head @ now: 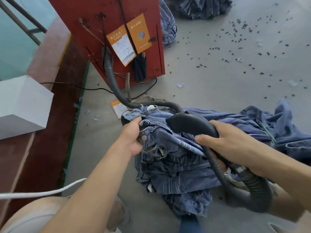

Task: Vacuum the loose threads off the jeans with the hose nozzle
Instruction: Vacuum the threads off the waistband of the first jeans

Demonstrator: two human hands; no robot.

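Note:
A pair of blue jeans (175,163) is held up above the floor, waistband toward me, with the metal button and zip showing. My left hand (133,137) grips the waistband next to the button. My right hand (232,145) grips the black hose nozzle (190,123), whose wide mouth points left over the fly area, just above the denim. The grey ribbed hose (254,192) loops down under my right wrist; another stretch of hose (111,76) runs back to the red machine.
A red vacuum cabinet (117,31) with orange tags stands ahead. More jeans (276,125) lie heaped at right, another pile (198,7) at the back. Small dark scraps (244,52) litter the concrete floor. A white block (21,105) and a white cord (42,193) are at left.

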